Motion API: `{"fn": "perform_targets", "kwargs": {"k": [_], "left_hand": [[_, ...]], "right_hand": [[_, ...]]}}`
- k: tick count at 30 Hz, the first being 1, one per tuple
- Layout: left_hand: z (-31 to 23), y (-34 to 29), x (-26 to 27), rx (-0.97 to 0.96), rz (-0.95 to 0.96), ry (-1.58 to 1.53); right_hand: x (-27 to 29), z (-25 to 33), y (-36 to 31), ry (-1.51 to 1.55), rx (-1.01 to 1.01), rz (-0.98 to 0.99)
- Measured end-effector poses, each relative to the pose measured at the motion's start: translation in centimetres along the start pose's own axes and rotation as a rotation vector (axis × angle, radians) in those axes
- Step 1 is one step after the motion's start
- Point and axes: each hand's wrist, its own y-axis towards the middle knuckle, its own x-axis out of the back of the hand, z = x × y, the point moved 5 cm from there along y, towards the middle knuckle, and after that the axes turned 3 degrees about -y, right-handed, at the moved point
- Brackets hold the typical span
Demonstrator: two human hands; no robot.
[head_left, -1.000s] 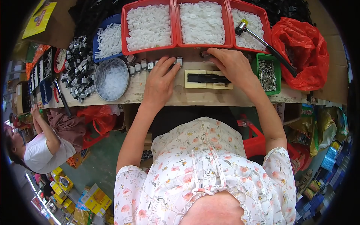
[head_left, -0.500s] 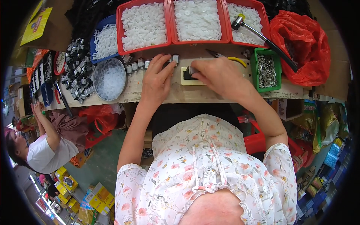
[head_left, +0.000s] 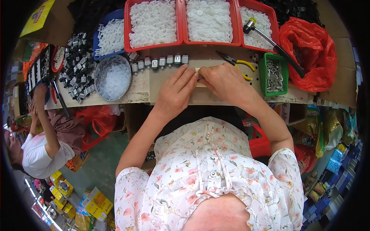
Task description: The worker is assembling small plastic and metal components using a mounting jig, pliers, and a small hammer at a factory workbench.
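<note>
Both hands meet over a small cream block [head_left: 200, 85] at the bench's front, covering most of it. My left hand [head_left: 175, 89] has its fingers pressed together at the block's left side. My right hand [head_left: 226, 82] is closed in a pinch above the block; what the fingertips of either hand hold is hidden. Just beyond my left fingers, several small silver-and-black parts [head_left: 162, 61] stand in a row. Pliers with yellow handles [head_left: 245, 65] lie beyond my right hand.
Red trays [head_left: 153, 47] of white plastic pieces line the back. A green bin [head_left: 274, 92] of metal pins, a hammer [head_left: 277, 47] and a red bag [head_left: 308, 54] are right. Left are a round bowl [head_left: 112, 78], a heap of parts [head_left: 80, 82] and another person [head_left: 48, 148].
My left hand has moved right from the row of parts to the cream block. My right fingers have shifted slightly over the block. The seated person's arm has reached up.
</note>
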Motion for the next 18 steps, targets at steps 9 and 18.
{"fn": "perform_targets", "kwargs": {"k": [9, 18], "left_hand": [[-0.5, 0.2, -0.1, -0.075, 0.054, 0.136], [2.6, 4.3, 4.7, 0.249, -0.056, -0.153]], "right_hand": [[0.7, -1.0, -2.2, 0.198, 0.040, -0.163], [7.2, -10.1, -12.8, -0.058, -0.612, -0.421]]}}
